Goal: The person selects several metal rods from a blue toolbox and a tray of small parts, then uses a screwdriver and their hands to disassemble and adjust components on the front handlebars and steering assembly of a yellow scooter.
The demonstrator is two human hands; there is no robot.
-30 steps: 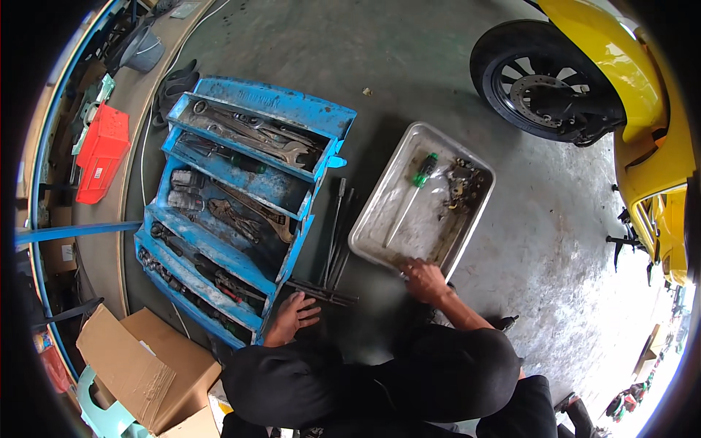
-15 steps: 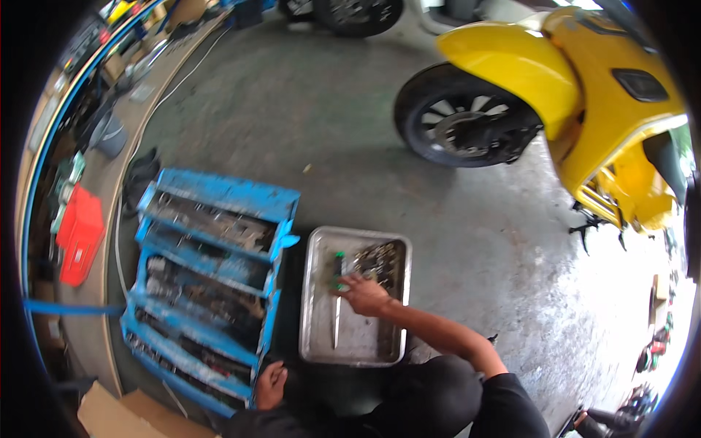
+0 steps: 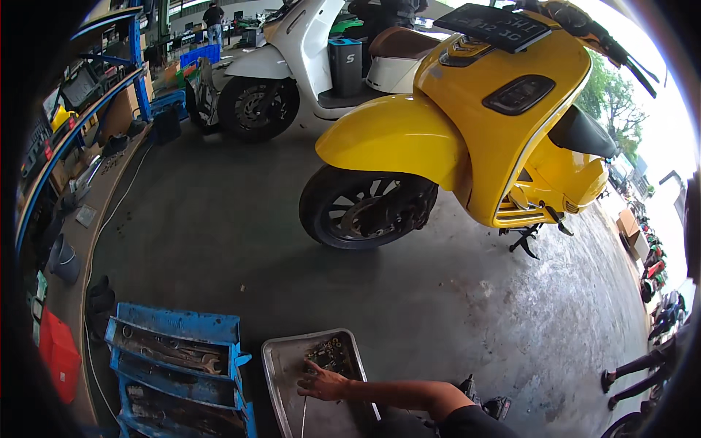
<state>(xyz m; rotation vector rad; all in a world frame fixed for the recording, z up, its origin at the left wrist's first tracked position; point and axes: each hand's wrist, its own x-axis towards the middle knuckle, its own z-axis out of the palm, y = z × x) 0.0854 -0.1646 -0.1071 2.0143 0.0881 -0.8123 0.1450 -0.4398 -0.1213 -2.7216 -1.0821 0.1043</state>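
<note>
My right hand (image 3: 325,385) reaches over the metal tray (image 3: 272,372), its fingers bent around the handle end of a screwdriver. The thin bright shaft (image 3: 304,417) of that screwdriver shows below the hand, pointing toward me, while the hand hides its handle. Just beyond my fingers, several small bolts and nuts (image 3: 334,352) lie heaped on the tray's far side. My left hand is out of view. Left of the tray stands an opened blue toolbox (image 3: 175,321), with spanners (image 3: 208,363) and other metal tools in its compartments.
A yellow scooter (image 3: 394,135) stands ahead on the concrete floor, a white scooter (image 3: 314,58) behind it. Along the left run a shelf, a grey bucket (image 3: 64,261), a red container (image 3: 58,354) and a white cable (image 3: 109,219). A person (image 3: 213,22) stands far back.
The view has tilted up, so the tray and toolbox sit lower and more of the scooters shows. My left hand has dropped out of view. My right hand remains at the screwdriver.
</note>
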